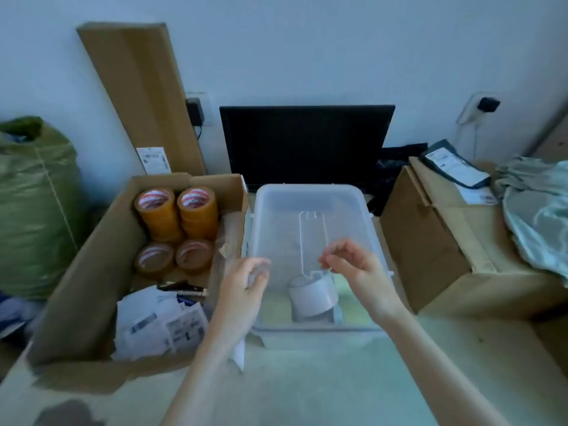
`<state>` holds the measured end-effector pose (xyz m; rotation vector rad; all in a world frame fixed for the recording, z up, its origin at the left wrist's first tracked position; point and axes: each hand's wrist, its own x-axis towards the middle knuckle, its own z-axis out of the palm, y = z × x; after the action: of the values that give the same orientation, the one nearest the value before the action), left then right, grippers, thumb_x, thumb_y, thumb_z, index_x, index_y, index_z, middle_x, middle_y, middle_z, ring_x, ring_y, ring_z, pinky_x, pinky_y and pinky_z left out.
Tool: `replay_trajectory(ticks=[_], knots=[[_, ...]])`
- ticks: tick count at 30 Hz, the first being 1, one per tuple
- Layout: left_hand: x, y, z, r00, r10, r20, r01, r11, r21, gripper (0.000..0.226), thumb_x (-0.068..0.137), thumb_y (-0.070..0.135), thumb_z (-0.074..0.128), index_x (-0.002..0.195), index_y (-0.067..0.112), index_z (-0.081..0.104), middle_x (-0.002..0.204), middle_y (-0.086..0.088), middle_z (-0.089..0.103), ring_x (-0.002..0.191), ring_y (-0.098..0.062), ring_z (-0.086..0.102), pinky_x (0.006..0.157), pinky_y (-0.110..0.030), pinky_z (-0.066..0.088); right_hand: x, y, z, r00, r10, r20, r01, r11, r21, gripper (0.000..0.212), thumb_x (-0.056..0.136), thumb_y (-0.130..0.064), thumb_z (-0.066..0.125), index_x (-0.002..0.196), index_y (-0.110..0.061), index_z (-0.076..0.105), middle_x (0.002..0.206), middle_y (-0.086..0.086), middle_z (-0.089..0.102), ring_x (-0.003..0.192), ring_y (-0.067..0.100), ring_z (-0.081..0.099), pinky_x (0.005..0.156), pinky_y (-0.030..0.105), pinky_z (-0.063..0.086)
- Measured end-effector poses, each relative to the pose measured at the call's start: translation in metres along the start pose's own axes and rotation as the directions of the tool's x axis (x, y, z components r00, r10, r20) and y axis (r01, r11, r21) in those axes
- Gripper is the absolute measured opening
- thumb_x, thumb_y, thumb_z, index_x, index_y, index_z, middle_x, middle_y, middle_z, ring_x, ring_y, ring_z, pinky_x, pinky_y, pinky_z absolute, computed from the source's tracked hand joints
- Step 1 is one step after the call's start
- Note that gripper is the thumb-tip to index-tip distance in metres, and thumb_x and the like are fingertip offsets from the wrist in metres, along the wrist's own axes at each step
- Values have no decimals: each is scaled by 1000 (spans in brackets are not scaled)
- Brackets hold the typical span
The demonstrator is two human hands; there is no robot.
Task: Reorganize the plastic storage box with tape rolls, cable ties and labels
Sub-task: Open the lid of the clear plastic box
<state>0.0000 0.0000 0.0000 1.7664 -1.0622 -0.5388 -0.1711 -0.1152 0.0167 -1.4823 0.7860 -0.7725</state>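
Storage box: clear; white label roll at 6 o'clock inside.
Right hand: pinches clear divider.
Left hand: curled, contents unclear.

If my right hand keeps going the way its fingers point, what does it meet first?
Probably the clear plastic divider standing in the translucent storage box: the right hand points left at it with curled fingers, almost touching, though depth is unclear.

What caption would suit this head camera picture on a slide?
Two hands, left and right, hover over a clear storage box holding a white roll, tape rolls boxed alongside.
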Motion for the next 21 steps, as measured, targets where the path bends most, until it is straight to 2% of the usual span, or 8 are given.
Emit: replay_trajectory(ticks=[3, 5, 7, 9, 12, 17, 19, 21], knots=[[-7, -15, 3, 1000, -26, 2, 26, 992, 122, 28, 94, 10, 54, 120, 17, 56, 120, 10, 46, 124, -10, 41, 103, -18, 25, -5, 13, 2, 999, -44, 12, 46, 993, -111, 16, 87, 4, 59, 85, -11, 63, 81, -3, 69, 79, 11, 63, 74, 20, 46], [-16, -21, 5, 996, -85, 29, 81, 988, 130, 38, 95, 14, 53, 133, 19, 46, 136, 4, 38, 135, -12, 30, 106, -17, 17, -11, 26, 6, 998, -50, 34, 56, 975, -216, 13, 87, -6, 62, 89, -19, 64, 86, -15, 69, 83, 4, 63, 76, 18, 45], [-23, -25, 6, 991, -126, 46, 122, 988, 96, 47, 97, 15, 50, 141, 20, 36, 144, 8, 31, 137, -7, 24, 110, -19, 17, -18, 39, 10, 995, -80, 56, 94, 934, -346, 17, 82, -19, 59, 95, -29, 62, 94, -26, 66, 94, -3, 60, 84, 14, 42], [-24, -24, 6, 988, -148, 51, 145, 988, 52, 51, 97, 15, 49, 144, 22, 30, 140, 14, 29, 133, -3, 24, 114, -26, 19, -23, 47, 12, 980, -169, 101, 197, 844, -500, 26, 81, -21, 58, 105, -28, 61, 108, -22, 62, 105, 0, 55, 90, 16, 39], [-18, -26, 5, 975, -208, 78, 212, 977, -35, 48, 97, 12, 49, 141, 23, 35, 134, 15, 35, 129, -1, 30, 112, -27, 24, -28, 53, 18, 932, -288, 221, 354, 592, -724, 36, 84, -34, 58, 118, -22, 60, 126, -7, 59, 119, 12, 49, 95, 28, 35], [-17, -22, 0, 950, -292, 106, 311, 908, -283, 35, 96, 2, 47, 124, 23, 48, 131, 13, 40, 125, 3, 33, 107, -20, 25, -34, 58, 22, 922, -216, 321, 378, 318, -870, 66, 80, -68, 44, 127, -24, 56, 139, 2, 53, 130, 25, 46, 104, 36, 28], [-16, -20, -2, 942, -316, 109, 334, 870, -363, 33, 96, -1, 45, 119, 21, 53, 132, 9, 42, 127, 1, 34, 108, -21, 25, -36, 59, 23, 916, -174, 362, 394, 210, -895, 74, 77, -73, 40, 129, -23, 57, 139, 5, 52, 130, 29, 48, 105, 41, 28], [-16, -18, -3, 936, -335, 106, 347, 838, -420, 32, 95, -2, 44, 112, 22, 58, 135, 3, 45, 132, -4, 36, 111, -26, 27, -37, 59, 25, 912, -146, 382, 402, 149, -903, 77, 74, -74, 39, 129, -23, 56, 140, 6, 52, 129, 32, 49, 105, 43, 27]])
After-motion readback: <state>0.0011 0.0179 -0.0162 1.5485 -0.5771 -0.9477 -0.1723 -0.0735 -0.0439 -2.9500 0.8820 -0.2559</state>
